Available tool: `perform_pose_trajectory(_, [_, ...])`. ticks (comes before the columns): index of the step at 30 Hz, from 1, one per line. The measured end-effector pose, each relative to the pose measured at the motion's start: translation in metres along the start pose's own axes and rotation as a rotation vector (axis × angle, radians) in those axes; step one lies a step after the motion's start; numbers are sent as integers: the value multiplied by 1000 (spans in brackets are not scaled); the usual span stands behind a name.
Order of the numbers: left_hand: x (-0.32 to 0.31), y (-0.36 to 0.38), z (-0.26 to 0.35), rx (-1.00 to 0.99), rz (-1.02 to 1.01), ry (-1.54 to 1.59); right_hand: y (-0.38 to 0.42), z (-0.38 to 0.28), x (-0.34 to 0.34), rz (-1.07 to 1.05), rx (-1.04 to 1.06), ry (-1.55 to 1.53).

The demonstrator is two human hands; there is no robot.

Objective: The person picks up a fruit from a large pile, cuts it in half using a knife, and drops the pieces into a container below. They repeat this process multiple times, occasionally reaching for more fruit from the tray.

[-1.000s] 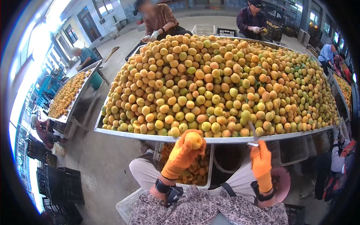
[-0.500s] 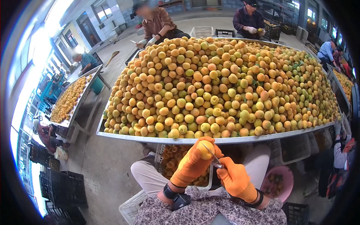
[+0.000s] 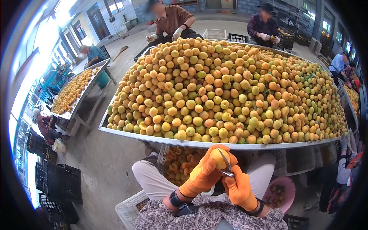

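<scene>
An orange-gloved left hand of mine is closed around a yellow apricot, just in front of the metal-edged table. In my right hand, gloved in the same orange, is a small knife, its blade lying against the apricot's right side. Beyond both hands rises a big heap of apricots, yellow, orange and partly green. Below my hands, between my knees, are many cut apricots in a crate, partly hidden by my left arm.
The table's metal rim runs close ahead of my hands. A pink basin stands right of my leg, and a white crate is at lower left. Two gloved people work across the heap. Black crates are stacked on the left floor.
My hands, with the apricot and knife, have shifted slightly right and down. The knife still lies against the fruit. The co-worker at the far left of the heap has moved their hands apart.
</scene>
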State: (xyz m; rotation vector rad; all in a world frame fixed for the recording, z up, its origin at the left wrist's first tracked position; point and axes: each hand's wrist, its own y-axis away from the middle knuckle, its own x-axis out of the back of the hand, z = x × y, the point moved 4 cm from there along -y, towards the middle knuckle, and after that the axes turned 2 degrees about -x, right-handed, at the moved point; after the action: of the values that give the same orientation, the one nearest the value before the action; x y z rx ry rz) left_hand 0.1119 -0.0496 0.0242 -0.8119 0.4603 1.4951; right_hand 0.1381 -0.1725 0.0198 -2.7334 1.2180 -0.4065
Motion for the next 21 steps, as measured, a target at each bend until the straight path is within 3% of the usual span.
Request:
perform_pose_trajectory(5, [-2, 5, 0, -22, 20, -39, 4, 1, -1, -63, -31, 35])
perform_pose_trajectory(7, [-8, 9, 0, -30, 4, -50, 2, -7, -2, -7, 115, 117])
perform_pose_trajectory(15, [-10, 13, 25, -2, -99, -340, 6, 4, -6, 145, 354, 227])
perform_pose_trajectory(17, [-7, 10, 36, 65, -207, -621, 5, -1, -2, 37, 283, 262])
perform_pose_trajectory(18, [-5, 5, 47, 64, -205, -620, 6, 0, -1, 35, 282, 262])
perform_pose_trajectory(20, [-9, -4, 62, -28, -443, -1239, 8, 6, -1, -10, 222, 281])
perform_pose_trajectory(21, [-11, -7, 63, -46, -460, -1279, 11, 8, -4, -11, 223, 284])
